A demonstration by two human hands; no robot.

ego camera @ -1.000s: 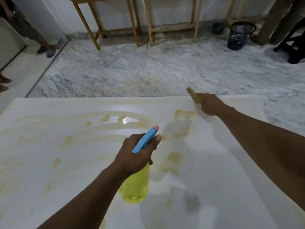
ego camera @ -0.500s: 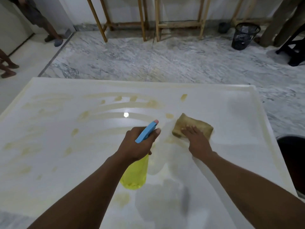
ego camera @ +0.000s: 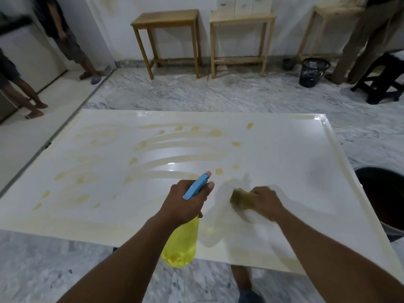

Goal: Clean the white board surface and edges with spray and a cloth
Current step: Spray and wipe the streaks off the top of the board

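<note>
In the head view, the white board lay flat, its left half smeared with yellowish streaks. The right hand, blurred, gripped a tan cloth and pressed it onto the board near the front middle. The left hand clasped the spray bottle at its blue trigger, over the front edge. Good wiping probably called for overlapping strokes leftward into the streaks, then along the edges. The yellow bottle seemed nearly empty, with liquid low at its base. A dark tub beside the right edge hid its contents.

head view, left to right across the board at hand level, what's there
yellowish smears → left hand gripping the spray bottle → cloth → right hand → dark tub
</note>
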